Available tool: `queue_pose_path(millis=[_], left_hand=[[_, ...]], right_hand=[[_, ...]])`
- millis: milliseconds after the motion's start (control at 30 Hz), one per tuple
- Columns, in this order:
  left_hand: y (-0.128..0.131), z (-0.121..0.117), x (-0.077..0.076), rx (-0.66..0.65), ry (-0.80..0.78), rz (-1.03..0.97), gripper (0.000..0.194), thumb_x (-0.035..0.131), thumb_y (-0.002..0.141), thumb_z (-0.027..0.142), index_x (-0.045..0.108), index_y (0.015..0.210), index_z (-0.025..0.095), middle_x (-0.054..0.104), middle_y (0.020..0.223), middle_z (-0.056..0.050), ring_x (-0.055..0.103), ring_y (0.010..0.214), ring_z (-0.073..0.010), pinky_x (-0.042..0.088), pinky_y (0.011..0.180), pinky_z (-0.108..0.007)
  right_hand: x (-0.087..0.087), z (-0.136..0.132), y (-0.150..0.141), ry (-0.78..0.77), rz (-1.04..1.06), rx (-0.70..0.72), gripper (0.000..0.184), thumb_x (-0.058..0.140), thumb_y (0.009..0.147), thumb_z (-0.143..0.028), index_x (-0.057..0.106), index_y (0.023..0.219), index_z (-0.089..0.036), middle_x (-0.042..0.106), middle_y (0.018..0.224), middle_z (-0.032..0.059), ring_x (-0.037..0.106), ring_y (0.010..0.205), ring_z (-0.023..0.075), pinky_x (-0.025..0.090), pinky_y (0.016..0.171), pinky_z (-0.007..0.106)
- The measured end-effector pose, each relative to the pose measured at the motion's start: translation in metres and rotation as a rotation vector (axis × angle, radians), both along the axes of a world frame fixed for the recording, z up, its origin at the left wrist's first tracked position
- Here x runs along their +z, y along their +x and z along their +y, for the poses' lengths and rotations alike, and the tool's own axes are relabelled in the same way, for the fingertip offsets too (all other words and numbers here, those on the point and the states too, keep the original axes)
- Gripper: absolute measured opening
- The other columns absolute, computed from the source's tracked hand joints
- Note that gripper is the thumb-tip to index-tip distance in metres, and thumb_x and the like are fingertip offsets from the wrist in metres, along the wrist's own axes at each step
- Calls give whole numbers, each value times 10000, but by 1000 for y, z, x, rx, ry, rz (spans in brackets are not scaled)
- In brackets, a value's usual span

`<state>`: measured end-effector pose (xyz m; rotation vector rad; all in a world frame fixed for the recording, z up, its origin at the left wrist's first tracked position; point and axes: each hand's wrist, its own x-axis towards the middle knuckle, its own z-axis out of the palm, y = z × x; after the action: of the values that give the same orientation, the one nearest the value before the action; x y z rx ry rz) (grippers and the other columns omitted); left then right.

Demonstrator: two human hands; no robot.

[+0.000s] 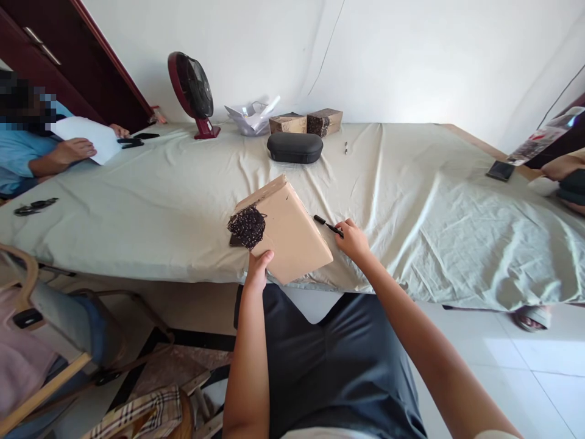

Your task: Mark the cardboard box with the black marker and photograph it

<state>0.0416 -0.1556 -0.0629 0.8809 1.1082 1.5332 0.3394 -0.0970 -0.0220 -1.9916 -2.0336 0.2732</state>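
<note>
Head view: black case (pixel 295 148) beyond box (pixel 297 235), fan (pixel 194 85) left.

I have room over the cloth (pixel 402 201) to the right of my right hand (pixel 354 239). The box (pixel 297 231) stands between it and my left hand (pixel 258 268); farther ahead, the case (pixel 295 149) fronts the cartons (pixel 325 122).

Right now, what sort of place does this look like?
Probably a household or small office room serving as a shared workspace: a long cloth-covered table, a desk fan standing on it, and another person holding a white sheet at its left end.
</note>
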Motion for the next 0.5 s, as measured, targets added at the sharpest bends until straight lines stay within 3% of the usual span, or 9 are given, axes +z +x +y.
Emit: queue_pose_path(millis=[133, 300, 500], left_hand=[[2, -3, -2, -23, 31, 42, 869, 857, 678, 629, 601, 1449, 319, 713, 1417, -76, 591, 1458, -363, 455, 1259, -554], [-5, -1, -10, -6, -42, -33, 951, 902, 565, 653, 642, 1407, 295, 746, 1350, -98, 630, 1394, -399, 521, 1187, -557], [-6, -5, -6, 54, -100, -144, 968, 942, 466, 609, 704, 1331, 244, 779, 1254, -115, 659, 1345, -390, 548, 1149, -502]], right_hand=[[1, 10, -5, -4, 12, 11, 349, 515, 1000, -197, 704, 1292, -171, 684, 1325, 147, 705, 1140, 278, 472, 757, 315], [2, 26, -16, 8, 15, 20, 373, 513, 993, -179, 713, 1307, -173, 700, 1303, 135, 691, 1134, 274, 473, 774, 325], [-1, 40, -37, 45, -8, -6, 397, 502, 999, -155, 723, 1328, -147, 690, 1311, 168, 607, 1268, 341, 448, 1032, 415]])
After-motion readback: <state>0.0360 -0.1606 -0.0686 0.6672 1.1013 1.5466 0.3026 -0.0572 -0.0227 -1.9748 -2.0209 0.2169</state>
